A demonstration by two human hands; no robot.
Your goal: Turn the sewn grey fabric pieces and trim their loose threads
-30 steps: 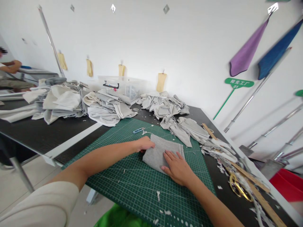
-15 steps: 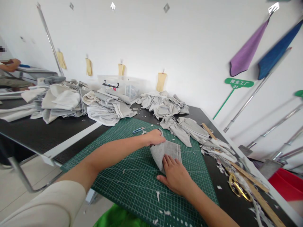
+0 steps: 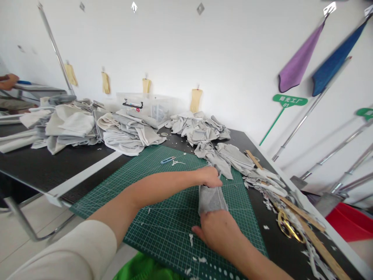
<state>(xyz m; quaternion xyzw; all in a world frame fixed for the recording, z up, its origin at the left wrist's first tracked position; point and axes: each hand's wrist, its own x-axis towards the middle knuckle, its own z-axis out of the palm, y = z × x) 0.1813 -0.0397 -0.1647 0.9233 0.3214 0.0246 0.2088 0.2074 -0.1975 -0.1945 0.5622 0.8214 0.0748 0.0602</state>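
A piece of grey cloth (image 3: 212, 200) stands partly raised above the green cutting mat (image 3: 171, 210). My left hand (image 3: 210, 177) is closed around its upper end, knuckles toward the far side. At the near end, my right hand (image 3: 218, 225) touches the cloth, and its fingers disappear in or behind the fabric. Its thumb sticks out to the left, away from the cloth. Beyond my left forearm, a light-blue cutter (image 3: 168, 160) lies on the mat beside a white scrap (image 3: 177, 163).
Heaps of grey and white cloth (image 3: 128, 130) lie at the back left, with a clear plastic box (image 3: 159, 107) behind. More grey pieces (image 3: 204, 130) are piled at the back right. Gold-handled scissors (image 3: 288, 225), wooden strips (image 3: 320, 249) and scraps line the right edge.
My left hand has moved right and slightly down with the cloth, which is now more upright. My right hand's fingers, earlier spread flat on it, are now hidden by the fabric.
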